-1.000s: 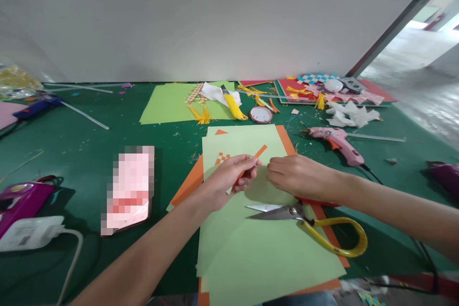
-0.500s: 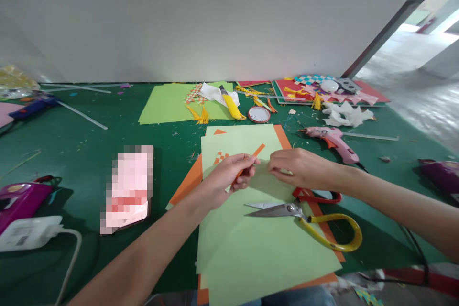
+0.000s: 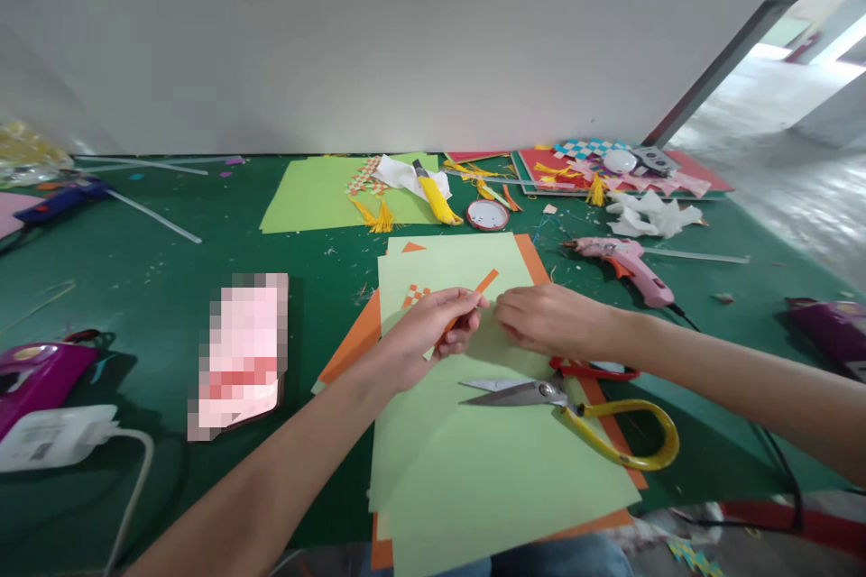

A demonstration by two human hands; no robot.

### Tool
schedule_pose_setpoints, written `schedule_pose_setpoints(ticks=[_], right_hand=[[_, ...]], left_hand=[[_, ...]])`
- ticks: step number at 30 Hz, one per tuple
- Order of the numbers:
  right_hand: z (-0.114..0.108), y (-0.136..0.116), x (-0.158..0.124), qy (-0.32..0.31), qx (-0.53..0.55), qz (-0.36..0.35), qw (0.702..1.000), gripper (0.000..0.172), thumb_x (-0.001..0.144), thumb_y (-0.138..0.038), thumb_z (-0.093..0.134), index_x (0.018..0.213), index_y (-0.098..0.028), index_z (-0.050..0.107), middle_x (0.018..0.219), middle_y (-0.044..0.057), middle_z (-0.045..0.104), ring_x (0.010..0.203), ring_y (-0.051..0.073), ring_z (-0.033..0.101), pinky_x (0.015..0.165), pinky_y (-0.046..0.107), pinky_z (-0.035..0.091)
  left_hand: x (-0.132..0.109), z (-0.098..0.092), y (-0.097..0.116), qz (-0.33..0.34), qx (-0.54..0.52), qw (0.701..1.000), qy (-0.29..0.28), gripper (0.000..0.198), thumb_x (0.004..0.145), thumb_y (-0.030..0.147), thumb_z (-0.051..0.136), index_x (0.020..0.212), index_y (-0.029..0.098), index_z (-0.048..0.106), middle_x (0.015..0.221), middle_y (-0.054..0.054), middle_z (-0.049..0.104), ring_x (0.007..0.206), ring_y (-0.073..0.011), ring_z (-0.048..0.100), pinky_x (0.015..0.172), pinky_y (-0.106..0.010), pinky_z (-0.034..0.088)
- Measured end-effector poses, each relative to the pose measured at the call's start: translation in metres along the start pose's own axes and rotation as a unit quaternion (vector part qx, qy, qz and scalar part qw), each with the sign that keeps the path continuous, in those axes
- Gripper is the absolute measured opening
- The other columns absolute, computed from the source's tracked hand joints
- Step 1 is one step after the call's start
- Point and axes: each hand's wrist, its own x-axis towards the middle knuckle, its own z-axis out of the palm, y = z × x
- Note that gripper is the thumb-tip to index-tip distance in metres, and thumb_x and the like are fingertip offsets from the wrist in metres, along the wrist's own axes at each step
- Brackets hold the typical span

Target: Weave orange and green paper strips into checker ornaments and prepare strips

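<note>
My left hand [image 3: 443, 325] is closed around an orange paper strip [image 3: 487, 280], whose end sticks out past the thumb toward the upper right. Just to its right, my right hand [image 3: 541, 315] has its fingers curled and pressed together; whatever they hold, if anything, is hidden. Both hands are above a stack of light green paper sheets [image 3: 514, 487], with orange paper [image 3: 358, 338] showing at the edges. Scissors [image 3: 547, 392] with one red and one yellow handle lie partly open on the stack below the hands. A small orange-and-white checkered woven piece [image 3: 415, 295] lies left of my left hand.
A pink glue gun [image 3: 626, 263] lies to the right, its stick pointing outward. A phone [image 3: 244, 352] and a white charger [image 3: 60, 437] are on the left. Behind the stack are a yellow cutter knife [image 3: 437, 194], tassels [image 3: 382, 216] and a round lid [image 3: 487, 215].
My right hand has moved slightly left, closer to my left hand, and its fingers have closed up more. My left hand keeps the orange strip in nearly the same place.
</note>
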Motion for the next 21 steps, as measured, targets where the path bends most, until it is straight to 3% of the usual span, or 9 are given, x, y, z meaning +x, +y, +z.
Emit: schedule_pose_setpoints(ticks=[5, 10, 16, 18, 21], right_hand=[[0.000, 0.013, -0.007, 0.081, 0.169, 0.146, 0.971, 0.008, 0.081, -0.013, 0.050, 0.081, -0.017, 0.057, 0.064, -0.002, 0.055, 0.055, 0.010, 0.048, 0.056, 0.021, 0.036], [-0.006, 0.006, -0.013, 0.092, 0.282, 0.186, 0.937, 0.009, 0.077, -0.014, 0.051, 0.080, -0.018, 0.059, 0.060, -0.004, 0.052, 0.052, 0.009, 0.046, 0.055, 0.020, 0.038], [-0.026, -0.011, -0.012, 0.103, 0.449, 0.276, 0.843, 0.010, 0.081, -0.022, 0.052, 0.077, -0.018, 0.061, 0.065, -0.002, 0.056, 0.057, 0.010, 0.047, 0.053, 0.021, 0.039], [-0.029, -0.017, -0.010, 0.117, 0.458, 0.277, 0.837, 0.014, 0.083, -0.027, 0.053, 0.079, -0.018, 0.062, 0.066, -0.001, 0.057, 0.057, 0.010, 0.045, 0.052, 0.021, 0.038], [-0.029, -0.022, -0.007, 0.152, 0.414, 0.285, 0.851, 0.019, 0.085, -0.032, 0.055, 0.079, -0.018, 0.065, 0.064, -0.001, 0.059, 0.054, 0.009, 0.041, 0.050, 0.021, 0.035]], left_hand=[[-0.001, 0.000, 0.001, 0.000, -0.006, 1.000, 0.003, 0.021, 0.084, 0.034, 0.061, 0.082, 0.014, 0.058, 0.067, 0.004, 0.045, 0.045, -0.0014, 0.030, 0.040, -0.018, 0.016], [0.000, 0.000, 0.000, -0.003, -0.009, 1.000, 0.004, 0.022, 0.083, 0.036, 0.063, 0.080, 0.014, 0.058, 0.065, 0.004, 0.045, 0.044, -0.0016, 0.030, 0.040, -0.018, 0.015], [-0.003, 0.007, 0.005, -0.015, 0.014, 1.000, 0.014, 0.023, 0.085, 0.035, 0.061, 0.077, 0.014, 0.059, 0.062, 0.003, 0.049, 0.045, -0.0023, 0.033, 0.040, -0.016, 0.019], [-0.005, 0.009, 0.006, -0.017, 0.024, 1.000, -0.007, 0.022, 0.088, 0.035, 0.058, 0.082, 0.014, 0.063, 0.060, 0.003, 0.050, 0.046, -0.0030, 0.035, 0.041, -0.016, 0.023], [-0.006, 0.008, 0.006, -0.012, 0.023, 0.999, -0.048, 0.023, 0.090, 0.035, 0.056, 0.094, 0.015, 0.067, 0.063, 0.001, 0.056, 0.047, -0.0030, 0.038, 0.043, -0.015, 0.027]])
